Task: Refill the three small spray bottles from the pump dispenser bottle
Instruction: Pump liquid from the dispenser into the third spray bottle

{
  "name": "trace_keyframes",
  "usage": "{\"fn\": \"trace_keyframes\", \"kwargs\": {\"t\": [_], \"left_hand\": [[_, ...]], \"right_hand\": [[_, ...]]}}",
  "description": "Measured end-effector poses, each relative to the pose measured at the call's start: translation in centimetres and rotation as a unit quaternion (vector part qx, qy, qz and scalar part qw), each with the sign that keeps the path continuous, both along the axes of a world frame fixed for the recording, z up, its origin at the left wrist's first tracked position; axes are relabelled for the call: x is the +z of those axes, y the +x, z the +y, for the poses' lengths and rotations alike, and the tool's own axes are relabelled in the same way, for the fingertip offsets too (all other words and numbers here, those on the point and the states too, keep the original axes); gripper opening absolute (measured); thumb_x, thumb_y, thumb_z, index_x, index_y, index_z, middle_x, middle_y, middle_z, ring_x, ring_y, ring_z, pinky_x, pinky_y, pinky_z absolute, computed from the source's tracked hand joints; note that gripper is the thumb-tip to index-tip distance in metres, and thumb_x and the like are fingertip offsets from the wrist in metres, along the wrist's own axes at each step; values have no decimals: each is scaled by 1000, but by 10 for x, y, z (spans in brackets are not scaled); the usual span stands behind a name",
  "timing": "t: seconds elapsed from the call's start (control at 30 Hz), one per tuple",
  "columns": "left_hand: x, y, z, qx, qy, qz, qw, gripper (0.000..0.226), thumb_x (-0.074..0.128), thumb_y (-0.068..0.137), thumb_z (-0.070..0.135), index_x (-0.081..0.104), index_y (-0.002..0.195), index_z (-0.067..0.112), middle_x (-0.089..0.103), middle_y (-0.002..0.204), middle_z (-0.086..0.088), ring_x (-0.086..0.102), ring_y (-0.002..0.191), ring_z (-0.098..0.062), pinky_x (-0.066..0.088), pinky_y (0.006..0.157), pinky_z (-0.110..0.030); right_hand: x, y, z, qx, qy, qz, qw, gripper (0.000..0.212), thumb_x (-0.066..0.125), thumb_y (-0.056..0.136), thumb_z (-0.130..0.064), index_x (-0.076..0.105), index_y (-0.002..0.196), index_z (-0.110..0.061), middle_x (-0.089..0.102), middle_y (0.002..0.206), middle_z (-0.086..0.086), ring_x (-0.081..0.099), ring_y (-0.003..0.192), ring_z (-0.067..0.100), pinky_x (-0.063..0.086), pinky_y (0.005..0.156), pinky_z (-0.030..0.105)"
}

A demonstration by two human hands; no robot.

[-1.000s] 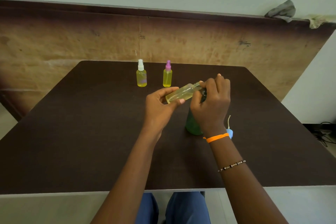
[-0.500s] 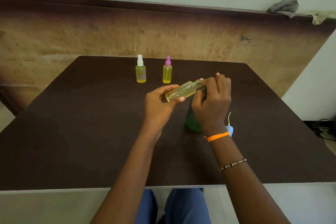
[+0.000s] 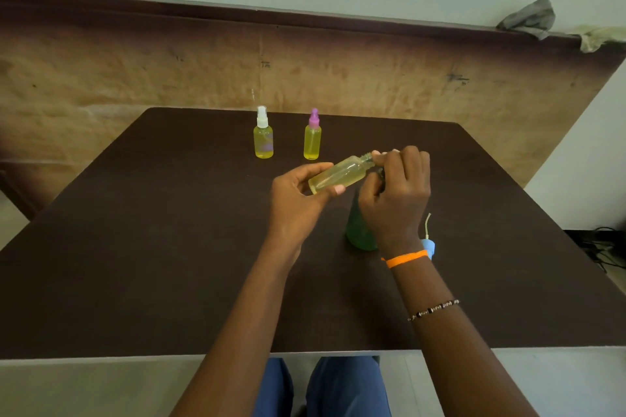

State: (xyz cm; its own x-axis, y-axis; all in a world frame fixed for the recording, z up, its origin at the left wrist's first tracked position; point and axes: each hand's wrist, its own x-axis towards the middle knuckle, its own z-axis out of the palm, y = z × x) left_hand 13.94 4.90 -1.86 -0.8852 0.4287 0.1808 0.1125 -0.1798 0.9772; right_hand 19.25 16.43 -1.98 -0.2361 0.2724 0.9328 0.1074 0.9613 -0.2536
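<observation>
My left hand (image 3: 298, 200) holds an uncapped small clear bottle (image 3: 338, 174) tilted, its open neck pointing right toward my right hand (image 3: 396, 193). My right hand curls over the dark pump head of the green dispenser bottle (image 3: 359, 230), which stands on the table and is mostly hidden behind that hand. The small bottle's neck sits at the pump's spout. Two more small spray bottles stand upright farther back, both with yellow liquid: one with a white top (image 3: 263, 135), one with a purple top (image 3: 312, 137).
A blue spray cap with its dip tube (image 3: 428, 240) lies on the dark brown table (image 3: 135, 247) just right of my right wrist. A brown wall panel rises behind the table, with rags (image 3: 528, 19) on its ledge. Cables lie on the floor at right.
The view has shifted slightly. Both hands stay at the pump with the small bottle tilted in the same place.
</observation>
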Motion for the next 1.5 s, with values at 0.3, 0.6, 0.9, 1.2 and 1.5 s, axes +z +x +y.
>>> {"fn": "trace_keyframes", "kwargs": {"t": [0.3,0.6,0.9,1.2,1.5], "left_hand": [[6,1,-1,-7,14,8,1000,33,75,73,1,67,90,29,71,91,9,66,88,-3,53,79,-19],[2,0,-1,-8,5,0,1000,32,75,73,1,68,96,23,71,94,5,66,91,-6,53,83,-24],[5,2,-2,-11,12,7,1000,33,75,73,4,67,91,29,71,93,9,66,92,-6,53,84,-24],[7,0,-3,-9,6,8,1000,33,76,73,5,67,95,28,71,96,7,66,95,-8,52,81,-22],[7,0,-2,-5,0,11,1000,36,76,72,3,67,98,25,70,98,6,66,97,-8,53,81,-21]], "right_hand": [[18,4,0,20,-24,-16,999,14,46,73,-6,56,67,0,50,70,14,43,67,26,29,59,24],[6,1,0,7,-12,-8,1000,8,47,69,0,55,67,1,48,69,15,38,67,25,30,58,29],[11,10,1,37,-34,-16,999,16,47,74,1,62,80,2,53,77,13,43,74,22,35,63,27],[11,7,6,47,-33,16,998,19,45,70,7,62,78,2,55,77,14,43,76,18,35,65,22],[3,1,8,41,-18,40,998,21,42,74,12,61,72,3,51,71,16,41,70,21,38,57,33]]}}
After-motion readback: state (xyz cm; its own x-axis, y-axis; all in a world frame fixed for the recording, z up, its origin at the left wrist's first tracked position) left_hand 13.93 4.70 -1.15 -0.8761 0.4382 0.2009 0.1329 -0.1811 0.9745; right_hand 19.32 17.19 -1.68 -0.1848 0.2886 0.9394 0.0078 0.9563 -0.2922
